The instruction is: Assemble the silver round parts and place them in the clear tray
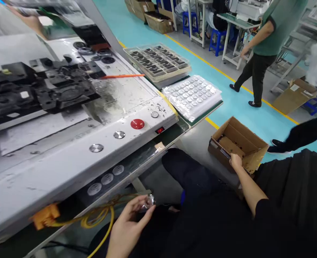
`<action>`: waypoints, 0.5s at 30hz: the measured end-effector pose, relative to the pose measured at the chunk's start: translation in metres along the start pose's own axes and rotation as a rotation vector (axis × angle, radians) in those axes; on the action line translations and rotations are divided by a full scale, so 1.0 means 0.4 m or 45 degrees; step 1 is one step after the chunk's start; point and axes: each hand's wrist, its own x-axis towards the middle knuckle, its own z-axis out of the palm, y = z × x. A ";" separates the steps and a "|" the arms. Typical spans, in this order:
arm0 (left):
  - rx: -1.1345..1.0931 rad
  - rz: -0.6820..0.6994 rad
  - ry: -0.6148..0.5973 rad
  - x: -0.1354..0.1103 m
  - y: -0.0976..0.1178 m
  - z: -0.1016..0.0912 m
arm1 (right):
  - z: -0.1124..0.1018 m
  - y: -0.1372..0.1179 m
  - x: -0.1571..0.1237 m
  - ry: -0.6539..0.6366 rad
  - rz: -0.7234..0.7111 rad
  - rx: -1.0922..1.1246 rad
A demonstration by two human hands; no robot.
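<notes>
My left hand (pixel 128 227) pinches a small round metal part (pixel 149 201) in its fingers, low under the counter (pixel 174 132) edge, beside a yellow cable (pixel 101 215). My right hand (pixel 236 161) is clenched on the rim of a cardboard box (pixel 244 141) on the floor, beyond my knee (pixel 187 172). Trays of parts (pixel 193 95) crowd the counter's far end.

factory floor | press machine (pixel 67 107) | parts trays (pixel 158 62) | aisle line (pixel 201 59)

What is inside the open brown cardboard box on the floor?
Inside the open brown cardboard box, only flat brown cardboard sheets show. The right hand holds its near edge, and that wall and the hand hide the bottom just below them.
</notes>
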 end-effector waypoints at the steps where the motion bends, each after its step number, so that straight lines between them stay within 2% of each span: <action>1: -0.015 -0.032 0.035 -0.006 -0.015 0.002 | 0.009 -0.011 0.013 -0.006 -0.033 0.001; 3: -0.055 -0.086 0.064 -0.019 -0.035 0.007 | 0.025 -0.054 0.044 -0.008 -0.105 0.005; 6: -0.098 -0.131 0.097 -0.039 -0.041 0.011 | 0.045 -0.161 0.100 0.000 -0.217 0.020; 11: -0.110 -0.146 0.138 -0.062 -0.028 -0.004 | 0.058 -0.403 0.189 0.010 -0.413 0.103; 15: -0.102 -0.137 0.139 -0.074 -0.024 -0.024 | 0.043 -0.587 0.231 -0.005 -0.655 0.229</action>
